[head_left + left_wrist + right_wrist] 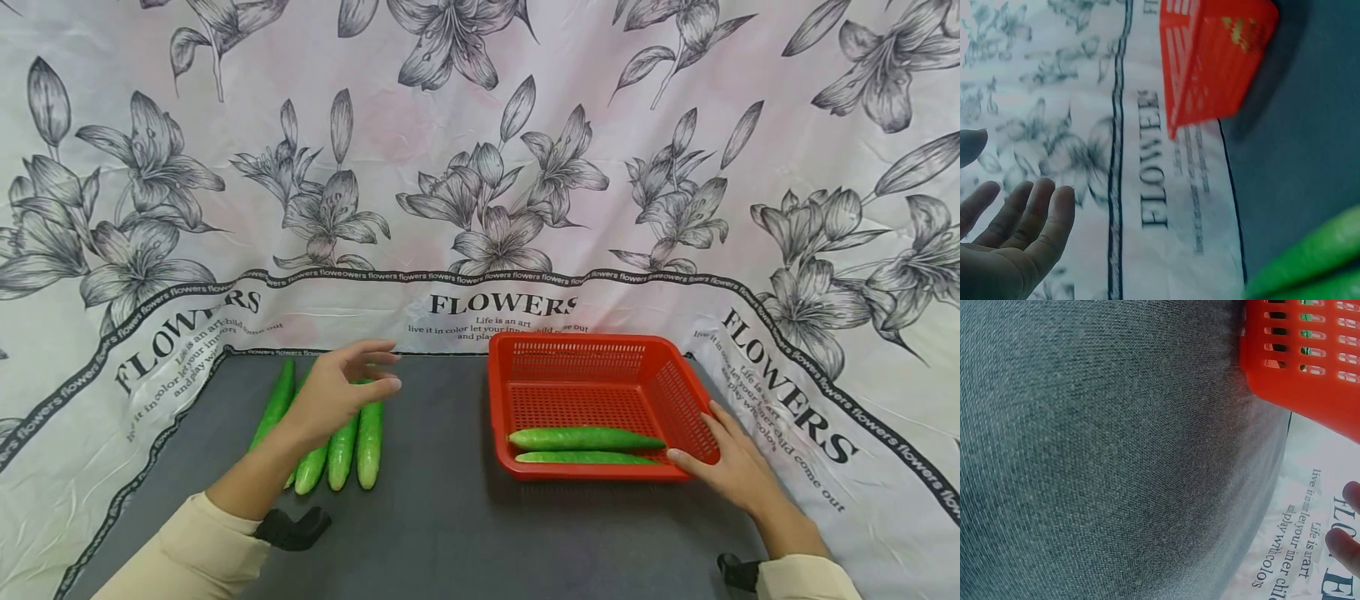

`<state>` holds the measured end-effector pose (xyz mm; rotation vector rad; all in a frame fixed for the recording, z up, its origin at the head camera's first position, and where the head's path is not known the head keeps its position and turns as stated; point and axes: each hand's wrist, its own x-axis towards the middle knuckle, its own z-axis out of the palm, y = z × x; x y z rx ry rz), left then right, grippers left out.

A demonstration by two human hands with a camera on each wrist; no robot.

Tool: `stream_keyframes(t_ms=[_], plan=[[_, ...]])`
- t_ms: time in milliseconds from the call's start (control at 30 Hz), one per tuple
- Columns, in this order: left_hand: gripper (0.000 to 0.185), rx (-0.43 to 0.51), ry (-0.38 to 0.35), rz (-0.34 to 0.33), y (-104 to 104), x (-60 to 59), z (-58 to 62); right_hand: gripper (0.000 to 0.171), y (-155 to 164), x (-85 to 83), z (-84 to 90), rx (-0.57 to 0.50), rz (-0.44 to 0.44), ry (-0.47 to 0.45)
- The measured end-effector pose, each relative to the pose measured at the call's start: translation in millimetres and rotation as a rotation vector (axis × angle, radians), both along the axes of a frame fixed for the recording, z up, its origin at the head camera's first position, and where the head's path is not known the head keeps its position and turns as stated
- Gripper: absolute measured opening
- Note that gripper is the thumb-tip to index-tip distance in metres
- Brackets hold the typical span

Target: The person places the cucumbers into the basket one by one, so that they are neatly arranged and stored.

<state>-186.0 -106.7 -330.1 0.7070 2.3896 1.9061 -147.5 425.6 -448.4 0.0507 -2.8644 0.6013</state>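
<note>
Several green cucumbers lie side by side on the grey mat at the left. My left hand hovers just above them, fingers spread and relaxed, holding nothing; the left wrist view shows its straight fingers and cucumbers at the corner. A red plastic basket stands at the right with two cucumbers lying in its near side. My right hand rests with straight fingers against the basket's near right corner. In the right wrist view the basket shows above my fingertips.
A white cloth printed with grey lilies and the word FLOWERS hangs behind and drapes round the mat's sides. Bare grey mat lies between the cucumber row and the basket and along the near edge.
</note>
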Motion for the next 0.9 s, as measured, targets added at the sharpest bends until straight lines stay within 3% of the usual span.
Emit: stream_keyframes(t_ms=[100, 633, 900], plan=[[0.046, -0.009, 0.0, 0.038, -16, -4.0, -9.7, 0.083, 0, 0.4, -0.4, -0.001, 0.002, 0.005], [0.052, -0.06, 0.004, 0.257, -79, -2.8, -28.5, 0.084, -2, 0.3, 3.7, -0.006, 0.002, -0.008], [0.055, -0.11, -0.071, 0.379, -107, -2.4, -39.1, 0.085, -2, 1.1, 4.2, -0.011, 0.001, -0.015]])
